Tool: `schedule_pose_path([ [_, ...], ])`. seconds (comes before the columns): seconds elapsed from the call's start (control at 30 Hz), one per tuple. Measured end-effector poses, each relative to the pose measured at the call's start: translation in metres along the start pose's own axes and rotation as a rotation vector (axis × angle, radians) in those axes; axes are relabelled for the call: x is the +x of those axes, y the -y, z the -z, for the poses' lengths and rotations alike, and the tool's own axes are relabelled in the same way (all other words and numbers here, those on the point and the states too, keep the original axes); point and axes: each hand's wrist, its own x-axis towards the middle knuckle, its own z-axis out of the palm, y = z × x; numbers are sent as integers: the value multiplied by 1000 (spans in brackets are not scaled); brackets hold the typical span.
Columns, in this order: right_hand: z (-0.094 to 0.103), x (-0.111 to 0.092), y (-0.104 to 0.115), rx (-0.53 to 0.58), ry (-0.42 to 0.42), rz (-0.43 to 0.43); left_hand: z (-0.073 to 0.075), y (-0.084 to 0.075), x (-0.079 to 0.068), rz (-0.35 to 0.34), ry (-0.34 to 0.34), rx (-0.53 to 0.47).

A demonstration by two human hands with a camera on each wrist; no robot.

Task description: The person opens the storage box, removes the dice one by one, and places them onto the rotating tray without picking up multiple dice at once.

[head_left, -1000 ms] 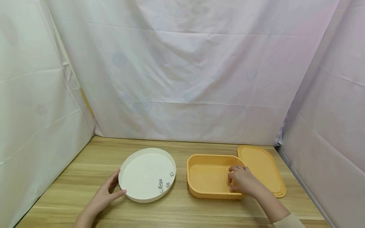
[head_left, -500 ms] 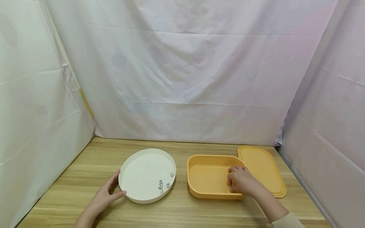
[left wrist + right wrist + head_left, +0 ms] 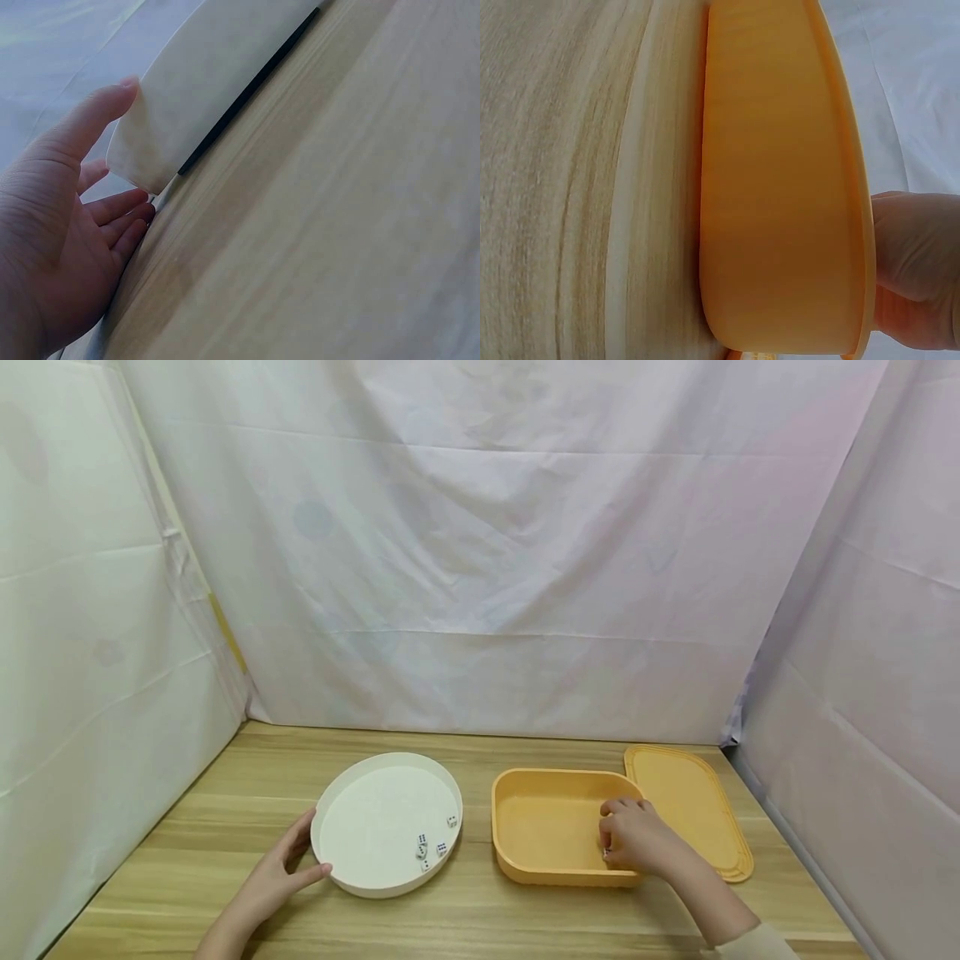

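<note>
A round white tray (image 3: 386, 802) with a low wall stands on the left of the table. Several white dice (image 3: 441, 849) lie in its right part. My left hand (image 3: 270, 875) rests against its left edge, thumb and fingers spread along the outer wall (image 3: 187, 90). To the right, my right hand (image 3: 636, 837) reaches into a yellow-orange rectangular box (image 3: 532, 835). Its fingers are bent, and a small die (image 3: 607, 852) shows at the fingertips, mostly covered. In the right wrist view the box's side (image 3: 780, 187) hides those fingers.
A flat yellow lid (image 3: 693, 810) lies to the right of the box, partly behind it. Pale cloth (image 3: 480, 568) hangs at the back and both sides of the wooden table (image 3: 480, 918). A strip of table separates tray and box.
Both hands, the tray, the dice and the box hold nearly the same places. Only a very slight downward shift of the whole head view is seen.
</note>
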Motion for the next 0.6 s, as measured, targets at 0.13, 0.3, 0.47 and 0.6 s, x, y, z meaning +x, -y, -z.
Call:
schedule_pose_path([
  [0.13,3,0,2,-8,-8,-8,0,0,1,3,-4,12],
  [0.3,8,0,4,-4,-24,-14,0,-2,-1,-9,0,-1],
  [0.47,12,1,7,8,-36,-17,0,0,-1,-7,-3,16],
  [0.6,14,2,8,-10,-50,-3,0,1,0,-3,0,19],
])
